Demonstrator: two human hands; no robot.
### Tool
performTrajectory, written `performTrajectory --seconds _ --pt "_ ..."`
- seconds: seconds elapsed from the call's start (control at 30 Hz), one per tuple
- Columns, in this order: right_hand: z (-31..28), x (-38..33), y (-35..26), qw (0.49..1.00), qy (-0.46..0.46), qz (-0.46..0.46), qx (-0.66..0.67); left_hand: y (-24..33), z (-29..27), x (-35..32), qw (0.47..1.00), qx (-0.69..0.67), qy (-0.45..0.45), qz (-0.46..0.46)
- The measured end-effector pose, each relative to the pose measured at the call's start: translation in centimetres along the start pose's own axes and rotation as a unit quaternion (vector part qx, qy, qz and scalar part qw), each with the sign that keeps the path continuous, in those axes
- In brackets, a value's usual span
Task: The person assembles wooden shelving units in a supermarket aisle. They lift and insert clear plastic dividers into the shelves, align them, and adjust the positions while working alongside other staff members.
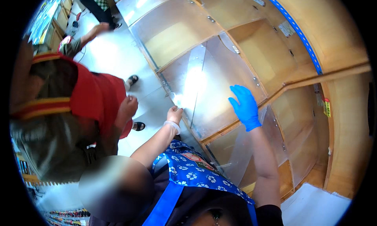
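Currently wiping/handling clear panel (pixel 220 88) on wooden shelf unit (pixel 345 120): gloved R hand (pixel 244 105) flat, fingers spread on it; bare L hand (pixel 174 114) grips panel's edge; next prob. needs steady sweep.

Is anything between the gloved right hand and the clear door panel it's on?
Nothing visible. The right hand in a blue glove lies flat on the clear panel, and the left hand grips the panel's lower edge. The nearby person in red stands off to the left, away from the panel.

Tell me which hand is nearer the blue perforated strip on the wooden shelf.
Right. The gloved right hand lies flat on the clear panel below the blue strip; the bare left hand grips the panel's lower edge, farther away.
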State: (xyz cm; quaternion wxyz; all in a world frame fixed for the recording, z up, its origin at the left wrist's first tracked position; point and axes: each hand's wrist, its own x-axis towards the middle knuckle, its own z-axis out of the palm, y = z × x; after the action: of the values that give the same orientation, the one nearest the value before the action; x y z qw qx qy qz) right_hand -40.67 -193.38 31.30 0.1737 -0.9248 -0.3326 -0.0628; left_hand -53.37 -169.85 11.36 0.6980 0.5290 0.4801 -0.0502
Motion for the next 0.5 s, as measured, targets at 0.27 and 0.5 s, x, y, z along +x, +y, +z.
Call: performTrajectory --seconds 0.27,0.5 --pt "2.3 -1.3 -4.4 0.991 -0.073 0.062 0.093 2.5 -2.7 1.3 0.984 -0.102 -0.103 -0.107" --pt "-8.9 -7.1 -5.6 0.983 0.088 0.113 0.116 12.6 -8.5 -8.4 0.882 -0.265 -0.388 0.014"
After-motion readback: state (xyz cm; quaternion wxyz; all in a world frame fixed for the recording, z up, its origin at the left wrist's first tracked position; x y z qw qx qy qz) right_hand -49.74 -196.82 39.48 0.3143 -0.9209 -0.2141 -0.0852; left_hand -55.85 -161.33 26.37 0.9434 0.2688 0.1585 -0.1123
